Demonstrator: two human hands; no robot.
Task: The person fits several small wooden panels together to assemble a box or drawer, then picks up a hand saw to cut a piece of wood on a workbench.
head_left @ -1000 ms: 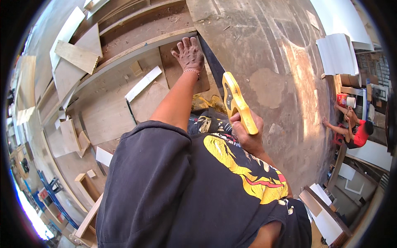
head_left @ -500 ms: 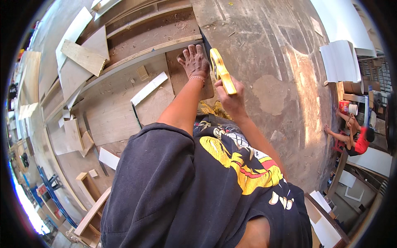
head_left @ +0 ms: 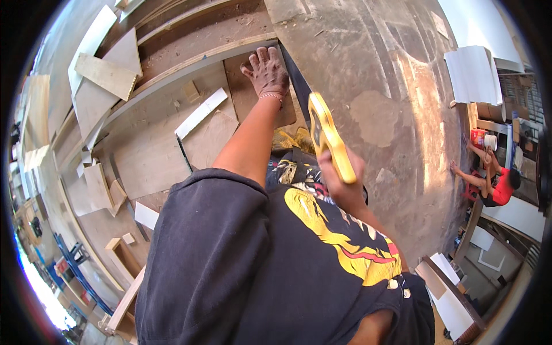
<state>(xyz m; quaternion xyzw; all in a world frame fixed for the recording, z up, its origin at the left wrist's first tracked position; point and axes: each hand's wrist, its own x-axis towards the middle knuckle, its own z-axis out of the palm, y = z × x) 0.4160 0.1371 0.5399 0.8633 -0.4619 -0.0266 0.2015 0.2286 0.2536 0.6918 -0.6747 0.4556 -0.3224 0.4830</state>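
Pulling the yellow-handled saw (head_left: 329,138) back from the board (head_left: 253,109)

The left arm reaches straight forward and up from a dark sleeve, bare from above the elbow, the forearm nearly fully extended. The left hand (head_left: 266,72) lies palm down, flat, fingers spread slightly apart and pointing away from the body, a thin band at the wrist. The right arm is bent and held close to the chest, mostly hidden by the torso. The right hand (head_left: 343,183) is raised in front of the chest, fingers curled tight in a closed grip, somewhat blurred.
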